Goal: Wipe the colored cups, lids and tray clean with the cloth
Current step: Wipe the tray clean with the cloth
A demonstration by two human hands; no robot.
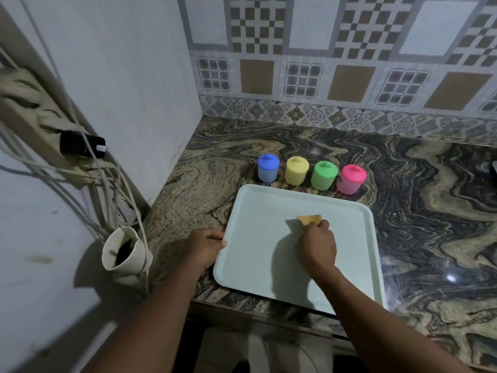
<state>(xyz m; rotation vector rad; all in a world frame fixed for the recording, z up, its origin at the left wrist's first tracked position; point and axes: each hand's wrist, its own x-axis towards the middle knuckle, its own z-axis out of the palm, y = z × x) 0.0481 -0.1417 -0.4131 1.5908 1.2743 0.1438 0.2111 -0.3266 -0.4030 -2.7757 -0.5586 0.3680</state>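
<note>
A head-worn camera looks down at a glossy counter [419,200] of swirled brown, black and cream stone, set in a corner between a plain white wall on the left and a far wall of patterned brown and grey tiles. A pale mint-green rectangular plastic tray [258,211] with rounded corners lies flat on the near part of the counter, its near edge reaching the counter's front lip. The person's left hand [207,244] grips the tray's left rim, fingers curled over the edge. The right hand [318,246] is closed on a small orange-tan cloth [309,218], pressing it onto the tray's surface near the middle; only a folded corner of the cloth shows beyond the fingers, so its full shape is hard to tell. The two hands are well apart. Just beyond the tray's far edge, four small lidded plastic cups stand upright in a row on the counter, each wearing a lid of its own colour with a small knob: from left to right, a blue cup [267,169], a yellow cup [296,170], a green cup [323,175] and a pink cup [351,179]. On the left wall, a white power strip [24,114] holds a black plug [82,144] and several hanging white cables, and a cream paper cup [125,251] sits tilted near them.
</note>
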